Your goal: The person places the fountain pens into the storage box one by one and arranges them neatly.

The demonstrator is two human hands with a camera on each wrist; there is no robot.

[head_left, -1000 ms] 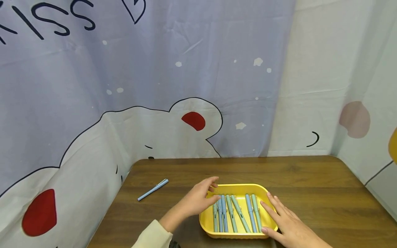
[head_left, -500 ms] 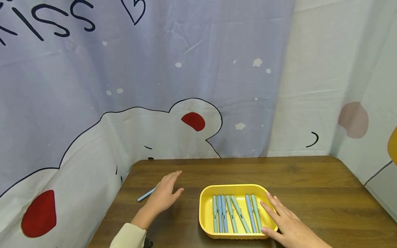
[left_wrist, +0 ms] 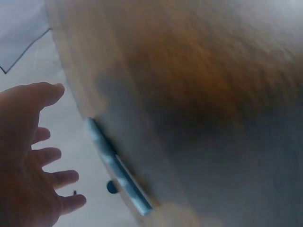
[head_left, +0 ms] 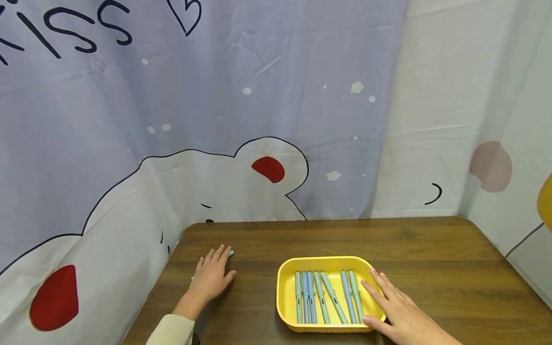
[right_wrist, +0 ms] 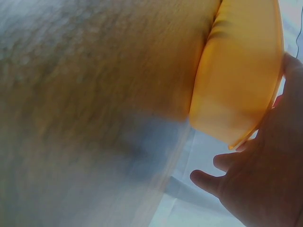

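My left hand [head_left: 209, 280] hovers over a light blue pen [left_wrist: 118, 165] lying on the table at the left. In the head view the hand covers most of this pen; only its tips show. The left wrist view has the fingers spread and apart from it. My right hand [head_left: 398, 306] rests against the right rim of a yellow tray [head_left: 325, 328], its fingers extended along the edge. Inside the tray lie several pens, among them a green pen [head_left: 299, 297] at the left and a blue pen [head_left: 348, 296] farther right.
The brown wooden table [head_left: 440, 258] carries the tray right of its middle. A printed curtain [head_left: 207, 96] hangs behind the table and along its left and right sides.
My left hand has moved left from above the tray's left rim to the lone pen. The right hand stays at the tray's right edge, and the tray's pens look unmoved.
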